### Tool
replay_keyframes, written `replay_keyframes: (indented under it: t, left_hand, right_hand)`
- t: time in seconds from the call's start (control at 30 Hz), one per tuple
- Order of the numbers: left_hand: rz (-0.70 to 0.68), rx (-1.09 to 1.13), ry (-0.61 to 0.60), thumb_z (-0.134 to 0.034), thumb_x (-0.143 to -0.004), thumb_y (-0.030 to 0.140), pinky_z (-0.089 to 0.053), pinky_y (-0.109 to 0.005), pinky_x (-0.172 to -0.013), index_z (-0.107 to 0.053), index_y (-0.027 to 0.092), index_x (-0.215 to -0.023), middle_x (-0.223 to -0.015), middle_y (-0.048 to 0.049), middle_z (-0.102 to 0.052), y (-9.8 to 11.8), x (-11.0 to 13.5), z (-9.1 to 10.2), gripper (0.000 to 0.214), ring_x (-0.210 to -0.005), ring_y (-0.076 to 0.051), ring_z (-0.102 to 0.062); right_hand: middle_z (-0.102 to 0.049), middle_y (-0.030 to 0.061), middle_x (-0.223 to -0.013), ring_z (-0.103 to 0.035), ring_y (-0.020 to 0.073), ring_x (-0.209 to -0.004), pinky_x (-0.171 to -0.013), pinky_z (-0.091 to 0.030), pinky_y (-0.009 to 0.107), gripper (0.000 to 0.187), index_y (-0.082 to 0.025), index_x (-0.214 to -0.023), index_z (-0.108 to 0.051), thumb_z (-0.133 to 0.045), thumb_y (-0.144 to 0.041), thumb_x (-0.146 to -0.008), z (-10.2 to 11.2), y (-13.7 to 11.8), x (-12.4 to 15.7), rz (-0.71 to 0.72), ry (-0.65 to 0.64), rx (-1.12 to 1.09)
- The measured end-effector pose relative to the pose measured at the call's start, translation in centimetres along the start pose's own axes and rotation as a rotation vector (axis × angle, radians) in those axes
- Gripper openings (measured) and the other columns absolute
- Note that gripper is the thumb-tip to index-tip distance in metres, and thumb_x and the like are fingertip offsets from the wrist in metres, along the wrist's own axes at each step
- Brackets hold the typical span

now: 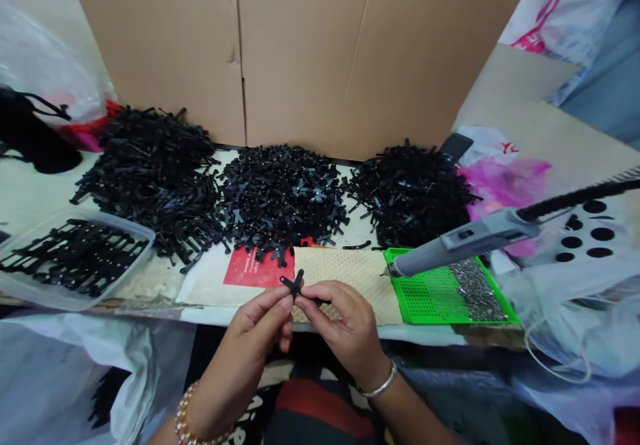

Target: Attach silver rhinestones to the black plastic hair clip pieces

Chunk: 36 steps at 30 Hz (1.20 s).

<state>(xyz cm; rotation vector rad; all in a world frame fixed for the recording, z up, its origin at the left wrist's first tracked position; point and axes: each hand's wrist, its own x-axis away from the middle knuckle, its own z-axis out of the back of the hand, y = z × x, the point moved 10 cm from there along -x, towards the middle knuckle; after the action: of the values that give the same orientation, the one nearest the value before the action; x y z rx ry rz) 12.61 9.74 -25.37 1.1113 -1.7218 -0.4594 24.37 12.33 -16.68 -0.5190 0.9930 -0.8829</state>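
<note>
My left hand (261, 328) and my right hand (341, 321) meet at the table's near edge, both pinched on a small black cross-shaped piece (294, 283) made of thin strips. The piece stands just above the fingertips, over a beige mesh mat (345, 270). My left wrist wears a bead bracelet, my right wrist a silver bangle.
Three heaps of black pieces lie behind: left (150, 171), middle (280, 195), right (410, 191). A clear tub (75, 251) holds more at the left. A green tray (440, 291) with tiny studs and a grey glue gun (470, 238) sit right. A cardboard box (300, 51) stands behind.
</note>
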Motion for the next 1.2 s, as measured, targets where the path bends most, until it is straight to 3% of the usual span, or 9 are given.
replay_keyframes:
  t: [0.1, 0.27, 0.43, 0.53, 0.7, 0.77, 0.87, 1.03, 1.2]
  left_hand:
    - [-0.005, 0.022, 0.002, -0.073, -0.071, 0.039, -0.036, -0.02, -0.054, -0.067, 0.017, -0.094, -0.059, 0.0041, -0.054, 0.1, 0.2, -0.1, 0.033, -0.052, -0.007, -0.045]
    - [-0.07, 0.021, 0.045, -0.074, -0.07, 0.045, -0.031, -0.019, -0.049, -0.064, 0.016, -0.07, -0.057, 0.005, -0.047, 0.3, -0.2, 0.0, 0.031, -0.052, -0.006, -0.035]
    - [-0.13, 0.01, 0.149, -0.076, -0.065, 0.049, -0.033, -0.019, -0.051, -0.067, 0.016, -0.077, -0.061, 0.0038, -0.053, 0.3, -1.0, 1.3, 0.036, -0.056, -0.008, -0.04]
    - [-0.188, -0.068, 0.209, -0.075, -0.067, 0.05, -0.034, -0.019, -0.052, -0.067, 0.016, -0.076, -0.056, 0.004, -0.053, 1.4, -1.2, 2.6, 0.036, -0.055, -0.009, -0.04]
    - [-0.217, -0.106, 0.293, -0.08, -0.059, 0.05, -0.039, -0.021, -0.062, -0.069, 0.016, -0.075, -0.063, 0.0019, -0.06, 2.5, -1.5, 5.0, 0.039, -0.062, -0.012, -0.048]
    - [-0.192, -0.124, 0.292, -0.081, -0.057, 0.051, -0.039, -0.022, -0.064, -0.07, 0.016, -0.075, -0.063, 0.0015, -0.06, 2.1, -1.8, 5.4, 0.041, -0.063, -0.012, -0.048]
    - [-0.151, -0.185, 0.246, -0.078, -0.06, 0.052, -0.037, -0.021, -0.063, -0.07, 0.016, -0.071, -0.06, 0.0016, -0.058, 1.5, -2.2, 5.0, 0.038, -0.062, -0.012, -0.046]
    - [-0.138, -0.232, 0.184, -0.074, -0.067, 0.051, -0.035, -0.022, -0.061, -0.07, 0.017, -0.07, -0.057, 0.0024, -0.054, 1.3, -3.2, 3.5, 0.035, -0.06, -0.011, -0.043]
    - [-0.163, -0.196, 0.107, -0.072, -0.064, 0.061, -0.034, -0.025, -0.055, -0.067, 0.015, -0.061, -0.052, 0.0004, -0.053, 1.4, -4.2, 1.6, 0.047, -0.052, -0.011, -0.043]
  right_hand:
    - [-0.067, 0.0012, -0.088, -0.063, 0.0146, -0.081, -0.075, -0.051, 0.027, 0.011, -0.021, -0.1, -0.062, -0.063, -0.016, -0.09, 0.0, -0.4, 0.1, 0.059, 0.001, 0.035]
    - [-0.066, 0.0058, -0.095, -0.062, 0.0168, -0.089, -0.078, -0.054, 0.029, 0.021, -0.02, -0.112, -0.06, -0.055, -0.012, -0.093, -1.3, -1.0, 1.2, 0.158, -0.051, 0.049]
    - [-0.063, 0.0096, -0.109, -0.06, 0.0193, -0.099, -0.086, -0.053, 0.032, 0.033, -0.019, -0.127, -0.055, -0.054, -0.017, -0.094, -2.1, -0.7, 1.8, 0.141, -0.172, 0.013]
    - [-0.064, 0.0062, -0.109, -0.06, 0.0176, -0.098, -0.088, -0.051, 0.032, 0.028, -0.022, -0.121, -0.058, -0.056, -0.023, -0.093, 0.6, 2.3, 0.0, 0.011, -0.134, -0.058]
    - [-0.065, 0.0077, -0.099, -0.061, 0.0182, -0.086, -0.079, -0.05, 0.033, 0.013, -0.017, -0.099, -0.065, -0.056, -0.02, -0.09, 5.7, 10.7, -4.8, -0.2, -0.066, 0.195]
    - [-0.065, 0.0065, -0.095, -0.06, 0.0166, -0.081, -0.077, -0.048, 0.03, 0.011, -0.015, -0.096, -0.064, -0.06, -0.016, -0.086, 5.1, 13.6, -6.0, -0.271, -0.171, 0.27]
    - [-0.065, 0.0025, -0.086, -0.06, 0.0147, -0.076, -0.07, -0.045, 0.025, 0.013, -0.016, -0.093, -0.061, -0.066, -0.014, -0.081, 2.3, 16.5, -6.5, -0.352, -0.378, 0.347]
    - [-0.062, -0.0008, -0.075, -0.058, 0.014, -0.068, -0.062, -0.042, 0.023, 0.021, -0.017, -0.089, -0.058, -0.065, -0.005, -0.073, 0.1, 17.1, -7.0, -0.361, -0.476, 0.369]
    - [-0.066, 0.0026, -0.08, -0.061, 0.0193, -0.068, -0.062, -0.047, 0.03, 0.015, -0.022, -0.089, -0.063, -0.058, -0.019, -0.076, 2.3, 14.9, -8.4, -0.193, -0.415, 0.359]
